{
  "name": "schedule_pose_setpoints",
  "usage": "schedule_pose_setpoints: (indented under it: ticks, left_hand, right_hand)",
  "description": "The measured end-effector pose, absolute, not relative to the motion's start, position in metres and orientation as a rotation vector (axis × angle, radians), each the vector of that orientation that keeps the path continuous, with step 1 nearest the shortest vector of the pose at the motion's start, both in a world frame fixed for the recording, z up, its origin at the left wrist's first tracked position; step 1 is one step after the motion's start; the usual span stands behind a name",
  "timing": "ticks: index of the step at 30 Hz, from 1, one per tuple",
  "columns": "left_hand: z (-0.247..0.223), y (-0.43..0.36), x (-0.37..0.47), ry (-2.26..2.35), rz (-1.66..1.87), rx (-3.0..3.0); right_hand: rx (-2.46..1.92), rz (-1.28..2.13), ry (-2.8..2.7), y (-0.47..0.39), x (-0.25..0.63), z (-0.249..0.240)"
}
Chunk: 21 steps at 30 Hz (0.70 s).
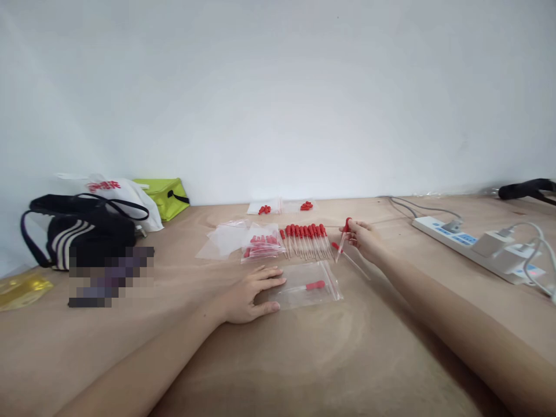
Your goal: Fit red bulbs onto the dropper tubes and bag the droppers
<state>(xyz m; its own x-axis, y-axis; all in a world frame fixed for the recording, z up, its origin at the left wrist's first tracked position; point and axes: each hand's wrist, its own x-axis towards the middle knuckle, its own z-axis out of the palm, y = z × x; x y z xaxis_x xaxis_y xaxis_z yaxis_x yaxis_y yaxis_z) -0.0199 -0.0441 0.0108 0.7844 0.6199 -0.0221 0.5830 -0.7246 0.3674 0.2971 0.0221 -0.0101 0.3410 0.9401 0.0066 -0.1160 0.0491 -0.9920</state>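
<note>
My right hand [362,236] pinches a dropper [347,226] by its red rubber bulb, its clear tube slanting down toward the table. Close by on the wood lies another red-bulbed dropper [354,262]. My left hand [254,294] rests flat with fingers spread, its fingertips on the edge of a clear zip bag [299,298]. Inside that bag is one dropper [315,285], bulb to the right. Behind it, a row of several droppers [306,231] lies side by side, bulbs away from me. Left of the row are filled zip bags [263,248] with red bulbs showing.
Flat empty zip bags [223,240] lie left of the filled ones. Loose red bulbs [264,209] sit on bags near the wall. A power strip [467,243] with chargers and cables is at right. A black bag [87,234] and a lime-green bag [167,197] stand at left.
</note>
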Motion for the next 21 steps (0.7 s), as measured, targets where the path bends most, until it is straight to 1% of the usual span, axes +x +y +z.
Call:
schedule_pose_setpoints:
  ticks: [3, 8, 11, 15, 21]
  left_hand:
    - [0.012, -0.045, -0.019, 0.927, 0.141, 2.618]
    - [0.014, -0.046, -0.018, 0.907, 0.188, 2.602]
    - [0.013, -0.045, -0.018, 0.909, 0.179, 2.607]
    - [0.011, -0.045, -0.019, 0.921, 0.174, 2.6]
    - [0.01, -0.044, -0.02, 0.912, 0.185, 2.587]
  right_hand:
    - [-1.202, 1.013, -0.789, 0.018, 0.294, -0.022]
    - [-1.233, 0.904, -0.775, 0.02, 0.29, -0.037]
    - [-1.254, 0.847, -0.834, 0.02, 0.289, -0.036]
    - [-1.147, 0.861, -0.827, 0.015, 0.291, -0.03]
    - [-1.096, 0.8, -0.873, -0.018, 0.293, -0.024]
